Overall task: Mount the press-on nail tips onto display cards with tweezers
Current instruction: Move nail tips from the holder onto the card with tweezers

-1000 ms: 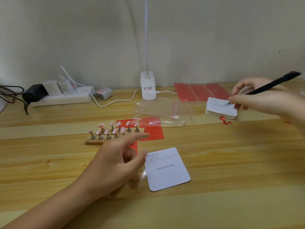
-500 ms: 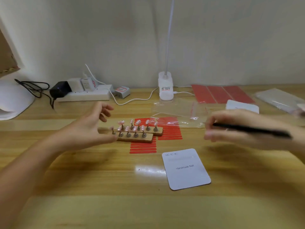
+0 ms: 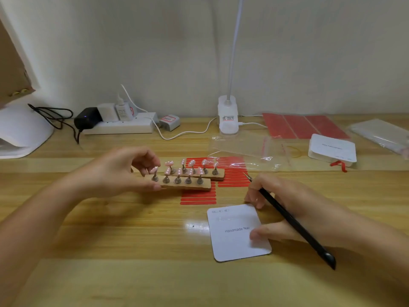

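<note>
The left hand [image 3: 115, 173] grips the near end of the front nail stand [image 3: 177, 182]; the right hand [image 3: 285, 209] holds the tweezers [image 3: 292, 222], thumb resting on the card [image 3: 238, 231] on the desk [image 3: 110, 251]. Steady the stand, then pluck one tip [image 3: 155, 169] gently.

A small home craft desk for nail work: a wooden tabletop [image 3: 110, 251] against a plain wall, with a power strip [image 3: 119, 127], a clip-on lamp [image 3: 228, 116], card stacks [image 3: 332, 149] and zip bags [image 3: 245, 149].
</note>
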`<control>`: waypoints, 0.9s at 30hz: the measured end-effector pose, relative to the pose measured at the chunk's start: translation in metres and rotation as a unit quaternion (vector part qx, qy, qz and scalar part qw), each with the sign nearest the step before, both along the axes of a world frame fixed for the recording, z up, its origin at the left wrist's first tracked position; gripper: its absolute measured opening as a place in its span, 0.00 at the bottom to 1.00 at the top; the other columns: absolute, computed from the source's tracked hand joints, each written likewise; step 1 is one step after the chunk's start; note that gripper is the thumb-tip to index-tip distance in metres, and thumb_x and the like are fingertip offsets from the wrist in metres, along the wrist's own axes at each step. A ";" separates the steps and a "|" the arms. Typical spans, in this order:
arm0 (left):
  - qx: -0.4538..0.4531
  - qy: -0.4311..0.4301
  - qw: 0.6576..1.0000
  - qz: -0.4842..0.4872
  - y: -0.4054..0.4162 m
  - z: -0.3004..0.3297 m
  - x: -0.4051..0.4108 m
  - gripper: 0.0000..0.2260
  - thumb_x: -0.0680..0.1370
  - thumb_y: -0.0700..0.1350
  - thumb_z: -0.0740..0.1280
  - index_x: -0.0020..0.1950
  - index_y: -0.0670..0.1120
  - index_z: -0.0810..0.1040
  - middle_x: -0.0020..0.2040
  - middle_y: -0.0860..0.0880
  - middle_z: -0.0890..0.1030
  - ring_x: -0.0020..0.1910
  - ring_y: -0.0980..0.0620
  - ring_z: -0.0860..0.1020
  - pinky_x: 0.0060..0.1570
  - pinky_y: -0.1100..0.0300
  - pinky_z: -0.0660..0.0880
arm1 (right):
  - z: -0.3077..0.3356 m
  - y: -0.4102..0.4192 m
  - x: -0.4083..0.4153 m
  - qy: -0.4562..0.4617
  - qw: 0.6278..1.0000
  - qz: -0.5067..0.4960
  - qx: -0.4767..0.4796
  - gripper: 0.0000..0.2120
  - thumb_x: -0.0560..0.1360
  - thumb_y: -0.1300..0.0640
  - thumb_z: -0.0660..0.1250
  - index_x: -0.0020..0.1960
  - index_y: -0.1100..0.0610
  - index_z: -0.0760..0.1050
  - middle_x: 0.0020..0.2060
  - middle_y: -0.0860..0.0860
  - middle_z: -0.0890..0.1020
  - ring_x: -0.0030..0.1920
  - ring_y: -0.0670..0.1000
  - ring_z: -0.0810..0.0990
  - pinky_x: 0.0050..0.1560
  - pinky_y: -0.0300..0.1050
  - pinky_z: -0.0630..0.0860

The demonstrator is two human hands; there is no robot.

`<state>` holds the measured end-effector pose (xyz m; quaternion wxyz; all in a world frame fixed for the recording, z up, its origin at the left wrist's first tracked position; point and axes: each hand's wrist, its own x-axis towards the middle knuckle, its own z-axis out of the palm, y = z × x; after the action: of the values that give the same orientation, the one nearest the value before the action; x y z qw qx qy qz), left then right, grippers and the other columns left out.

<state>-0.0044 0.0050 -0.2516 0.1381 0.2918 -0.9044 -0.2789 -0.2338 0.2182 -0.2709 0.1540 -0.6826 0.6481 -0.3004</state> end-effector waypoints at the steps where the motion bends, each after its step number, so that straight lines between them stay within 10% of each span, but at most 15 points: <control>1: -0.006 0.011 1.000 -0.005 0.003 0.005 0.000 0.16 0.59 0.48 0.78 0.43 0.55 0.77 0.40 0.57 0.81 0.38 0.64 0.76 0.36 0.74 0.69 | -0.002 0.006 0.001 -0.005 1.000 -0.013 -0.018 0.20 0.58 0.39 0.74 0.42 0.45 0.70 0.38 0.43 0.79 0.42 0.41 0.78 0.42 0.29 0.73; 10: -0.012 0.119 0.987 -0.112 0.047 0.024 -0.020 0.20 0.60 0.56 0.72 0.49 0.53 0.74 0.47 0.60 0.80 0.47 0.60 0.79 0.48 0.65 0.75 | 0.007 0.001 0.002 -0.262 0.963 -0.052 -0.034 0.06 0.75 0.64 0.63 0.46 0.56 0.66 0.43 0.43 0.84 0.36 0.45 0.81 0.32 0.37 0.74; 16: 0.026 0.163 0.973 -0.163 0.071 0.012 -0.040 0.18 0.65 0.53 0.74 0.51 0.52 0.74 0.47 0.55 0.80 0.49 0.59 0.79 0.51 0.64 0.76 | 0.010 -0.002 0.014 -0.546 0.831 0.007 0.110 0.10 0.66 0.59 0.70 0.41 0.56 0.68 0.33 0.51 0.78 0.27 0.43 0.71 0.23 0.31 0.68; 21: 0.140 0.219 0.957 -0.125 0.079 0.000 -0.056 0.20 0.64 0.46 0.71 0.54 0.50 0.72 0.50 0.53 0.79 0.52 0.59 0.79 0.53 0.64 0.76 | 0.002 -0.005 0.009 -0.564 0.823 0.008 0.064 0.10 0.68 0.65 0.70 0.35 0.53 0.73 0.34 0.51 0.81 0.40 0.51 0.76 0.28 0.31 0.72; 27: 0.199 0.230 0.952 -0.015 0.090 -0.008 -0.060 0.15 0.72 0.37 0.71 0.54 0.52 0.74 0.49 0.50 0.80 0.46 0.58 0.80 0.47 0.59 0.79 | 0.004 -0.008 0.010 -0.549 0.822 -0.134 -0.074 0.14 0.63 0.57 0.70 0.42 0.55 0.66 0.34 0.50 0.83 0.29 0.46 0.81 0.27 0.37 0.75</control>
<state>-0.0642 0.0945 -0.2595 0.2774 0.2276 -0.7784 -0.5151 -0.2233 0.2106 -0.2669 0.3911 -0.3205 0.5177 -0.6902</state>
